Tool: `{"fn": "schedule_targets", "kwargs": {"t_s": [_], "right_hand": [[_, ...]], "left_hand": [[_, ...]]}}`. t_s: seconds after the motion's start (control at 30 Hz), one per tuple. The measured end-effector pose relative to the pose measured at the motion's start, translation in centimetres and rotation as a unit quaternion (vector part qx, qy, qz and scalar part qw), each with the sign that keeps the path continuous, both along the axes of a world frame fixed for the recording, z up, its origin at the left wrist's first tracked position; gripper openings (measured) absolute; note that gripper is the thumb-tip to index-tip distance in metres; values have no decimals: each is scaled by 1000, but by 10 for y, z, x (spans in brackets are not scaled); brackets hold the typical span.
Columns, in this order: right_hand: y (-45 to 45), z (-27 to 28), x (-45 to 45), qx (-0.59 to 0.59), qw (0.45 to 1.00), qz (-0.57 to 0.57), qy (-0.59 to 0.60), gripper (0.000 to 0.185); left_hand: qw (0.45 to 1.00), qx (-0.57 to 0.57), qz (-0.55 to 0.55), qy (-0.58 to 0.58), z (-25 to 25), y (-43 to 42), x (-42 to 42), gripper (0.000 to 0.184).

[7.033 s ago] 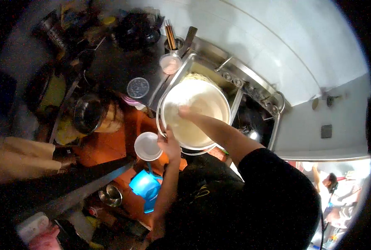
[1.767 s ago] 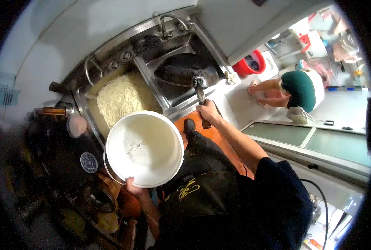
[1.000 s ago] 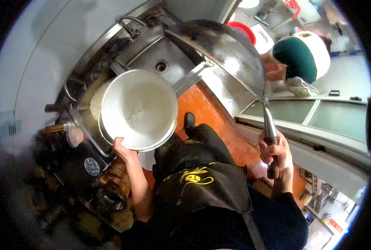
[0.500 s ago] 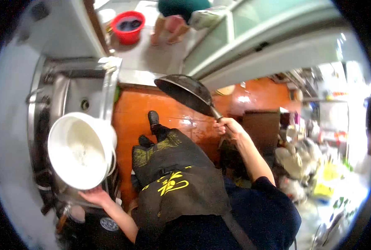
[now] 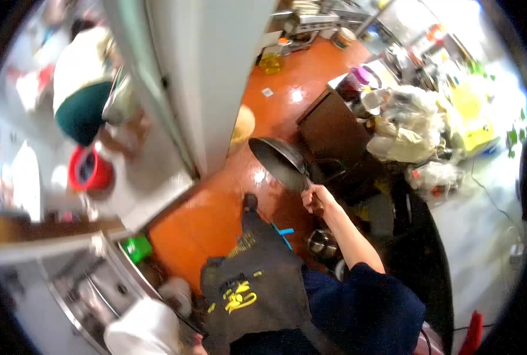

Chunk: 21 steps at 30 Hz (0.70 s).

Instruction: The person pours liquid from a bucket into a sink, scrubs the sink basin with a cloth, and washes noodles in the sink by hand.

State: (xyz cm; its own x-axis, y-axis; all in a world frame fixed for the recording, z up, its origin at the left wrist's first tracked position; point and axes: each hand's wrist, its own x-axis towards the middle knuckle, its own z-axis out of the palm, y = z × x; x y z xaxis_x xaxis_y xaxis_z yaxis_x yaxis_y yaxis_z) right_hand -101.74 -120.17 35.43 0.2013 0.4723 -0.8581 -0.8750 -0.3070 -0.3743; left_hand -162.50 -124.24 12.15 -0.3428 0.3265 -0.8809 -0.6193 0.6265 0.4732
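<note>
- Upper left: another person [image 5: 83, 112], bent over beside a red tub [image 5: 102, 176]. The tub holds dark contents, too blurred to identify. Both stand on pale flooring beyond the panel.
- Lower left: steel sink [image 5: 77, 278], partly hidden by the bucket.
- Lower left, right of the sink's edge: a green object [image 5: 136, 249] at floor level.
- Lower left, bottom edge: white bucket [image 5: 142, 328], cut off by the frame. It overlaps the sink in view; whether it rests there cannot be told. Its contents are out of sight.
- Bottom edge, right of the bucket: left hand [image 5: 199, 345]. Only a small part shows, near the bucket; its grip cannot be determined.
- Upper centre: pale panel [image 5: 201, 77]. It divides the other person's area from the orange floor [image 5: 186, 222] and blocks the direct line between that area and the pan.
- Centre: dark pan [image 5: 275, 161], tilted and held out ahead of the body. The raised position presumably gives it clearance from the floor and apron [image 5: 254, 305].
- Right of centre: right hand [image 5: 318, 200], fingers closed around the pan's handle. This hold likely allows one-handed support with the fingers away from the bowl.
- Below the right hand: shiny pot [image 5: 321, 242].
- Upper right: brown cabinet [image 5: 334, 127], just beyond the pan, restricting rightward clearance; plastic bags [image 5: 408, 121] lie alongside.
</note>
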Motion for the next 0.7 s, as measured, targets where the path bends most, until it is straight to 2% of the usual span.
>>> {"fn": "schedule_targets", "kwargs": {"t_s": [0.03, 0.07, 0.1, 0.13, 0.17, 0.23, 0.27, 0.33, 0.43, 0.47, 0.53, 0.57, 0.6, 0.63, 0.7], "right_hand": [[-5, -4, 16, 18, 989, 64, -129, 19], [-9, -17, 42, 46, 997, 12, -62, 19], [-5, -8, 49, 57, 986, 11, -158, 19], [-2, -21, 82, 60, 995, -74, -20, 19], [-5, -38, 106, 86, 994, -61, -16, 20], [7, -54, 156, 67, 986, -132, 76, 16], [13, -61, 176, 64, 984, -146, 75, 14], [31, -72, 222, 84, 978, -159, 109, 11], [67, -89, 279, 76, 984, -155, 47, 11], [89, -72, 296, 47, 988, -149, 8, 11], [131, -49, 324, 54, 987, -148, 40, 11], [148, -47, 340, 57, 986, -150, 55, 11], [164, -66, 362, 83, 987, -134, 22, 10], [186, -70, 377, 141, 981, -130, 0, 10], [235, -63, 410, 96, 986, -134, 4, 8]], "left_hand": [[997, 9, -75, 1, 2, 35, 40, 69], [989, 24, -145, 1, 5, 70, 81, 68], [979, 38, -200, 3, 6, 101, 121, 68], [967, 43, -250, 8, 16, 129, 161, 67], [955, 47, -292, 11, 18, 149, 197, 67], [933, 49, -355, 29, 31, 183, 259, 65], [923, 50, -380, 35, 38, 193, 281, 65], [911, 42, -408, 50, 47, 210, 317, 64], [901, 9, -427, 75, 60, 224, 351, 62], [900, -2, -428, 82, 63, 226, 358, 62], [896, -29, -433, 91, 66, 227, 372, 61], [896, -34, -432, 94, 66, 231, 380, 60], [892, -45, -440, 92, 60, 239, 395, 60], [890, -48, -444, 92, 55, 251, 413, 59], [882, -60, -460, 82, 38, 282, 459, 58]]}}
